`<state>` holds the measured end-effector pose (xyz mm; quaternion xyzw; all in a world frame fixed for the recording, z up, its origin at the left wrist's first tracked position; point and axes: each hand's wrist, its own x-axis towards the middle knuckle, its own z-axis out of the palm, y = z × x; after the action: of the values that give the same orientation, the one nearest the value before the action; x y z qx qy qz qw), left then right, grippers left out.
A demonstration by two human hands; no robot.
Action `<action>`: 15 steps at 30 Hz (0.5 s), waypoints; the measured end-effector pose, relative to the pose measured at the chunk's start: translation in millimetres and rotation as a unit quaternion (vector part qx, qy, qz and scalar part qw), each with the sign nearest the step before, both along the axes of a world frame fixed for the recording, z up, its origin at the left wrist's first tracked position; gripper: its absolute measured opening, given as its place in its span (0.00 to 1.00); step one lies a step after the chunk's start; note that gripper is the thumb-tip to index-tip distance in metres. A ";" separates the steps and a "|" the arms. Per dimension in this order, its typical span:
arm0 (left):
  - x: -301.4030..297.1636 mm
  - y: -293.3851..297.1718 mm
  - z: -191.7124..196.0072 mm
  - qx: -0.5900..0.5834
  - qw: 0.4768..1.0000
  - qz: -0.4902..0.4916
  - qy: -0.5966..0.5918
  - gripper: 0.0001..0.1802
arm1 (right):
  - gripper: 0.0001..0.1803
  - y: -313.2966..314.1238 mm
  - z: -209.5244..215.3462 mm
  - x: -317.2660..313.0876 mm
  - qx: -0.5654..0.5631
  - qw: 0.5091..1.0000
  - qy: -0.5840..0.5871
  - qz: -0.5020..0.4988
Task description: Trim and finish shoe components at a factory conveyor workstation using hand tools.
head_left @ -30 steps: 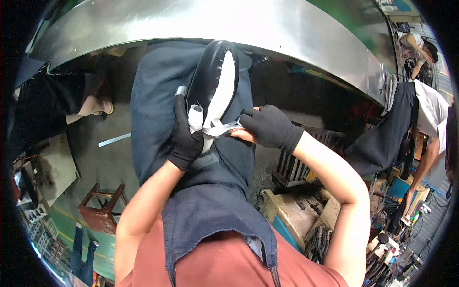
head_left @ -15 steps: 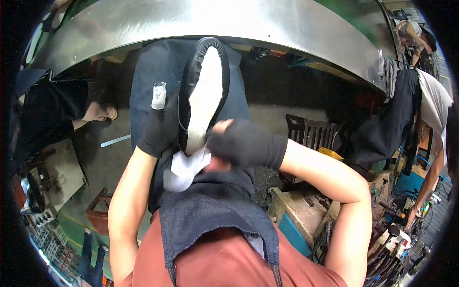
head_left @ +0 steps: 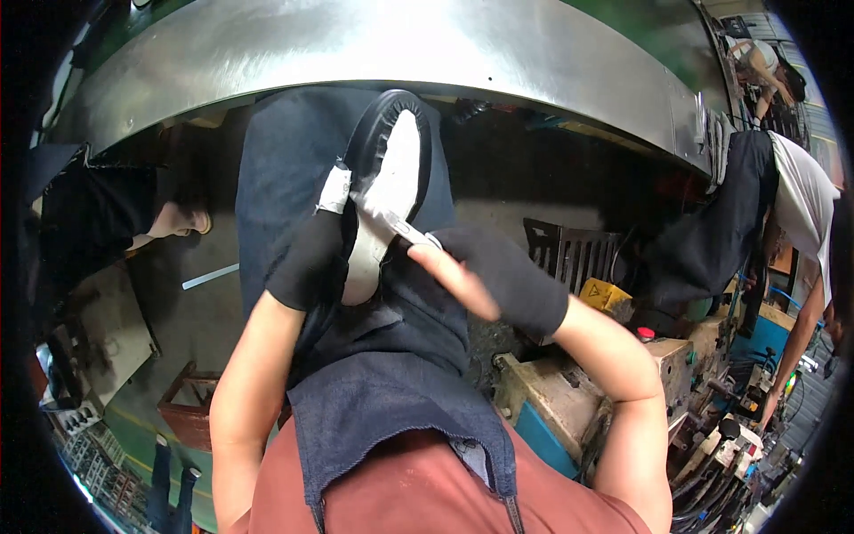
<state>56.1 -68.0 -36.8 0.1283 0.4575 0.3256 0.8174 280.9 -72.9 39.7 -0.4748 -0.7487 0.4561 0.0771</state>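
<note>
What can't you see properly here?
In the head view:
Thin, whitish thing in the black-gloved right hand: blurred, so its tip is unclear.
Most fingers of the black-gloved left hand: hidden behind the shiny black shoe with white underside.
Head of the white-shirted worker: mostly cut off by the right edge.

The gloved left hand holds a black shoe, white underside up; the gloved right hand holds a slim, blurred whitish object over it.
</note>
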 end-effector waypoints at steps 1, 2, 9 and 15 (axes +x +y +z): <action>5.2 -7.5 -22.2 0.122 0.982 0.039 0.137 0.29 | 0.23 1.4 -1.1 1.3 0.142 0.989 -0.041 0.017; 11.0 -16.9 -46.2 0.236 0.931 0.074 0.268 0.28 | 0.21 0.4 -4.8 3.5 0.278 0.957 -0.080 0.032; 11.6 -22.7 -36.8 0.427 0.744 0.011 0.514 0.35 | 0.20 29.0 39.1 38.3 0.194 0.941 -0.203 0.190; -29.5 -15.6 -18.4 0.221 0.969 -0.072 0.080 0.31 | 0.19 -8.2 64.0 -43.4 0.101 0.957 0.123 0.243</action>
<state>26.6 -83.6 -55.1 0.3644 0.4276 0.3477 0.7507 237.4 -81.1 103.7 -0.2088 -0.8686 0.4376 0.1027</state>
